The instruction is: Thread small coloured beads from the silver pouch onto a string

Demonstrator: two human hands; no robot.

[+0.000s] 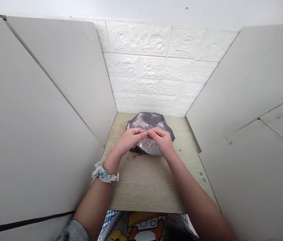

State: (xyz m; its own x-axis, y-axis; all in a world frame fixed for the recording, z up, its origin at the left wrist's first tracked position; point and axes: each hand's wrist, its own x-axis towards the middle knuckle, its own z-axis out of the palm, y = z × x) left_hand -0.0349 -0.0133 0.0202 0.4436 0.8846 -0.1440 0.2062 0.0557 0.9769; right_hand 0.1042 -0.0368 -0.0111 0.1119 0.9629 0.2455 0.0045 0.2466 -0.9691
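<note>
A shiny silver bag [154, 119] lies open on the far part of a pale wooden table [146, 184], holding many small pink, white and clear beads [148, 144]. My left hand [130, 139] and my right hand [162, 140] meet just above the bag, fingertips pinched together at the middle. Both pinch something tiny that I cannot make out. A blue and white scrunchie [104, 174] sits on my left wrist.
White panels [56, 110] wall the table in on the left and right, with a white brick-pattern wall [154, 67] behind. A few loose beads [132, 158] lie on the table by my left hand, and others [202, 176] near the right edge.
</note>
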